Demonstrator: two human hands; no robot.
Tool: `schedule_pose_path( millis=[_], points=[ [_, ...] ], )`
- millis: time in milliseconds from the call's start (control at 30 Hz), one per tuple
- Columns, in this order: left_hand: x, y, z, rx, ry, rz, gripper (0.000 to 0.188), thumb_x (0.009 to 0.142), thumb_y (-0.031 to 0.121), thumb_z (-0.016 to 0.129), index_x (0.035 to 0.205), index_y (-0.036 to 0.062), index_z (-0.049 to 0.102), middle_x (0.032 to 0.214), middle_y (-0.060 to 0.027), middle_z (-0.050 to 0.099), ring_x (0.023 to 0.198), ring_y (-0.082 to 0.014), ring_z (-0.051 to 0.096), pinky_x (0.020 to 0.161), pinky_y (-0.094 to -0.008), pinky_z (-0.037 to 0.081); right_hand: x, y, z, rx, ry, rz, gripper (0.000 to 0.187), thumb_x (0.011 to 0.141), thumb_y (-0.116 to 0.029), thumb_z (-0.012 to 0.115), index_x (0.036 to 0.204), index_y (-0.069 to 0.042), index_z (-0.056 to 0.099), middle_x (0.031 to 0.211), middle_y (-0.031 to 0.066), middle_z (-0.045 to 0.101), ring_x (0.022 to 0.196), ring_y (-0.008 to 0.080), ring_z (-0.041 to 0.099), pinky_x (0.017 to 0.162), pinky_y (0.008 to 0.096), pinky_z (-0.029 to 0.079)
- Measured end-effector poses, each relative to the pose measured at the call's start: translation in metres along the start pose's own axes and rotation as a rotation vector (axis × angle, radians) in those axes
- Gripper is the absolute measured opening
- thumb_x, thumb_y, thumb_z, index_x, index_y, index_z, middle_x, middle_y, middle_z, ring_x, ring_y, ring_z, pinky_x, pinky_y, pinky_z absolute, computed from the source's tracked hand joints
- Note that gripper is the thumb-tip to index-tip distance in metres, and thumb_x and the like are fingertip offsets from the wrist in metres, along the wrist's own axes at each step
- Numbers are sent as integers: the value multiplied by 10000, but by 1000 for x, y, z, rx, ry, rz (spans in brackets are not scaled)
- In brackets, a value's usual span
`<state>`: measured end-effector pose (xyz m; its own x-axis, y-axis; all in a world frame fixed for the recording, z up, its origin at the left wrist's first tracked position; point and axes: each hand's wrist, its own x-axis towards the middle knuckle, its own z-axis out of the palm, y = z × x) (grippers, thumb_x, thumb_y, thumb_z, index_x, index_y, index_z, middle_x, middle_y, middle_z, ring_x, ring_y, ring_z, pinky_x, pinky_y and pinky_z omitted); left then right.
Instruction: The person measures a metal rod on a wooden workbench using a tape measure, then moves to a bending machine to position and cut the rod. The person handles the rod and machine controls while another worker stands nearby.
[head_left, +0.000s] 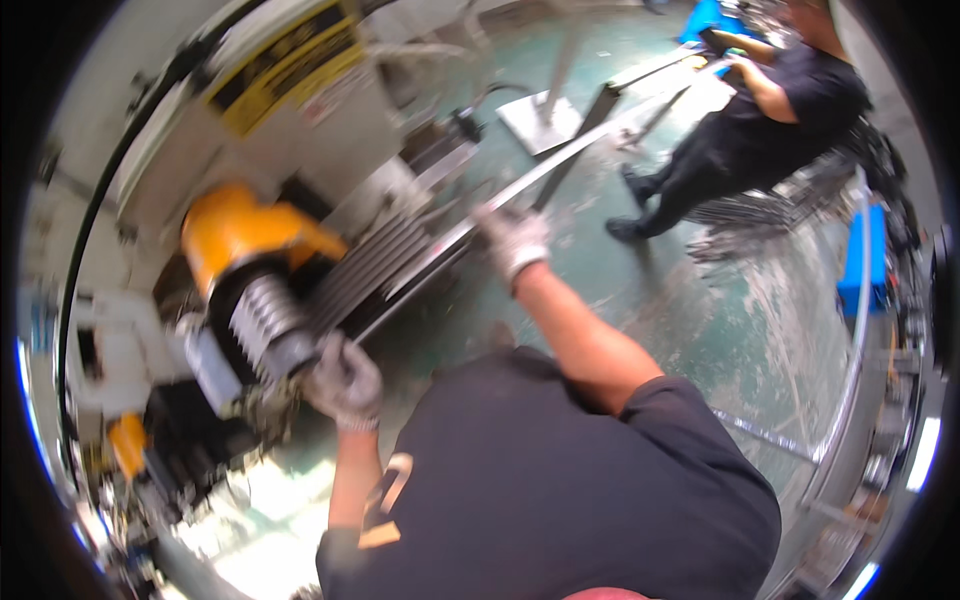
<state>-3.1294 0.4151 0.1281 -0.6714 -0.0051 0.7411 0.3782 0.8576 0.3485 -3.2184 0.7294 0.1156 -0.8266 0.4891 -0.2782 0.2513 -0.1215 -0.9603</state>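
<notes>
Right gloved hand (515, 240) grasps long metal bar (580, 145), which runs toward co-worker (812, 105) at 2 o'clock. Left gloved hand (345, 382), 8 o'clock from right, fingers curled; cannot tell if gripping. Orange machine part (225, 235) at its 11 o'clock.

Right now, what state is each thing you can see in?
Long pale bar: running diagonally across the view.
Left hand: gloved, fingers curled; its grip is unclear.
Right hand: gloved, apparently gripping that bar.
Co-worker: standing, hands at the bar's far end.
Metal coil: exposed, beside the orange housing.
Yellow-and-black sign: attached to the machine.
</notes>
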Motion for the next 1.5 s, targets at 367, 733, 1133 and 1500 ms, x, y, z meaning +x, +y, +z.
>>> schedule_pose_path(
  millis=[367, 733, 1133, 1500],
  points=[
    [8, 10, -2, 35, -56, 35, 196, 929, -73, 675, 1107, -23, 741, 1001, -195, 722, 901, -398, 687, 854, -483, 549, -9, -23, 3, 200, -62, 77, 319, 958, -223, 871, 1095, 54, 792, 916, 56, 786, 807, 129, 694, 762, 316, 571],
    [4, 7, -3, 49, -45, 70, 161, 951, -72, 674, 1093, -20, 729, 977, -193, 738, 859, -408, 688, 819, -497, 535, -6, -12, 8, 191, -70, 95, 310, 954, -251, 868, 1050, 36, 800, 856, 43, 762, 743, 119, 664, 696, 316, 549],
    [-3, -1, 0, 79, -49, 53, 165, 962, -43, 700, 1112, -7, 755, 1058, -176, 765, 915, -396, 712, 850, -489, 556, -7, -16, 8, 205, -64, 92, 308, 951, -258, 857, 1008, 37, 790, 828, 42, 748, 725, 122, 665, 670, 320, 546],
    [-1, 1, -1, 78, -35, 72, 164, 972, -39, 689, 1114, 7, 757, 1060, -159, 771, 895, -379, 713, 830, -478, 551, -8, -20, 6, 215, -90, 142, 265, 980, -215, 870, 1095, 18, 816, 911, 38, 790, 789, 107, 682, 736, 296, 568]
  ],
)
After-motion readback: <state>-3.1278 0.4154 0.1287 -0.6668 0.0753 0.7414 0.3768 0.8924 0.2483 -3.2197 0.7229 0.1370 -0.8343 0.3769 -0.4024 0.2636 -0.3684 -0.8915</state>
